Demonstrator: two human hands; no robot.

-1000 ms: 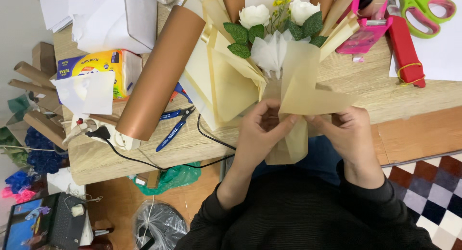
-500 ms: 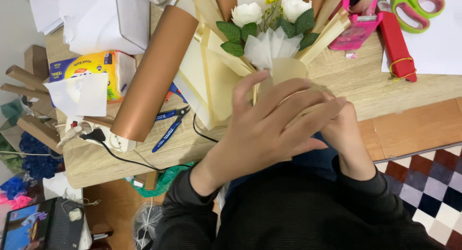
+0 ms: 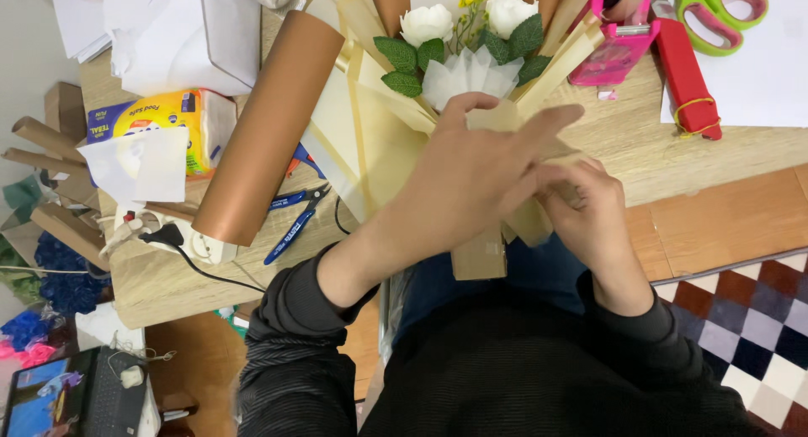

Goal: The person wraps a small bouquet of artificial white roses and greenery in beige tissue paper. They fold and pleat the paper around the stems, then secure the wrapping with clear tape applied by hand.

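Observation:
A bouquet of white roses (image 3: 427, 22) with green leaves and small yellow flowers lies on the wooden table (image 3: 741, 155), wrapped in cream paper (image 3: 370, 143). My left hand (image 3: 475, 172) lies flat across the wrap's front, fingers reaching right over the folds. My right hand (image 3: 581, 206) pinches the cream paper at the lower right of the wrap, partly under the left hand's fingers. The wrap's bottom end sticks out below the table edge toward my lap.
A brown paper roll (image 3: 265, 130) lies left of the bouquet, with blue pliers (image 3: 295, 218), a tissue pack (image 3: 160, 130) and a power strip (image 3: 181, 239) near it. Green scissors (image 3: 715, 8), a red stapler (image 3: 686, 75) and a pink box (image 3: 619, 42) sit at the upper right.
My left hand moved from gripping the wrap's base to lying across its front, covering the folds. The camera view shifted slightly; the right hand stays at the lower right of the wrap.

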